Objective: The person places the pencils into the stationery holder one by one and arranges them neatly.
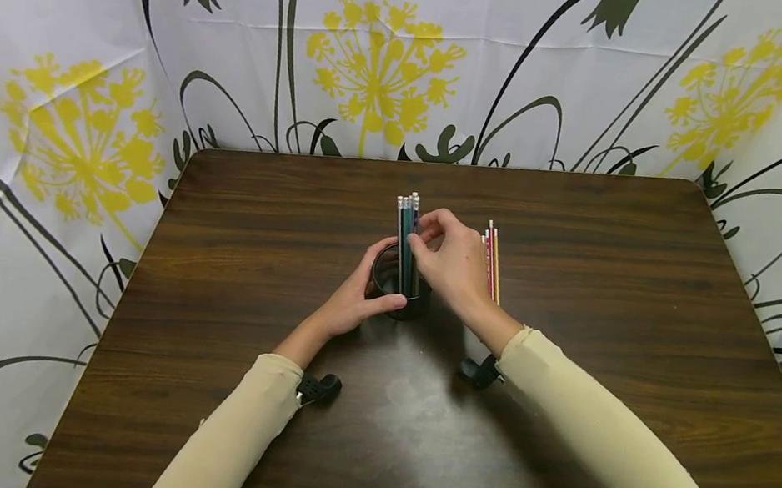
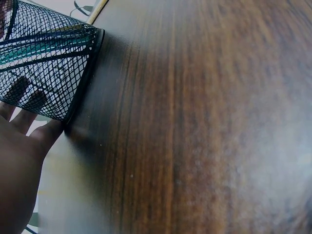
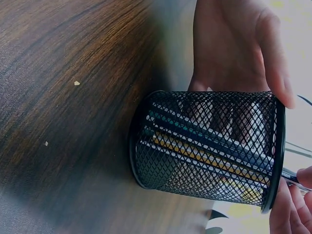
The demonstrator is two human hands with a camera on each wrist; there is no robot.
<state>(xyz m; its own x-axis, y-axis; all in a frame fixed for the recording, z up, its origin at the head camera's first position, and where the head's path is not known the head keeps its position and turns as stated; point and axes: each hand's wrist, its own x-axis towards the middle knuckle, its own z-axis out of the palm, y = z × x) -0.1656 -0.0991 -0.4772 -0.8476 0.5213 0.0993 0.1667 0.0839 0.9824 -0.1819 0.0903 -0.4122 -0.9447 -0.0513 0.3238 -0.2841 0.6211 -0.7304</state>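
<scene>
A black mesh pencil cup (image 3: 204,146) stands on the table, with several pencils (image 1: 403,246) upright inside it, teal and dark ones showing most. My left hand (image 1: 353,297) holds the cup from its left side; in the right wrist view the thumb lies at the rim and the fingers show behind the mesh. Over the rim, my right hand (image 1: 452,262) pinches a dark pencil (image 3: 289,178) between thumb and fingers, its lower part inside the cup. Right of that hand, a few red and yellow pencils (image 1: 492,263) lie on the table, partly hidden by the wrist.
The brown wood-grain table (image 1: 616,311) reaches back to a white curtain (image 1: 242,19) with yellow and grey plant prints. Small pale crumbs (image 3: 76,83) dot the tabletop near the cup. Black wrist cameras (image 1: 320,389) hang under both forearms.
</scene>
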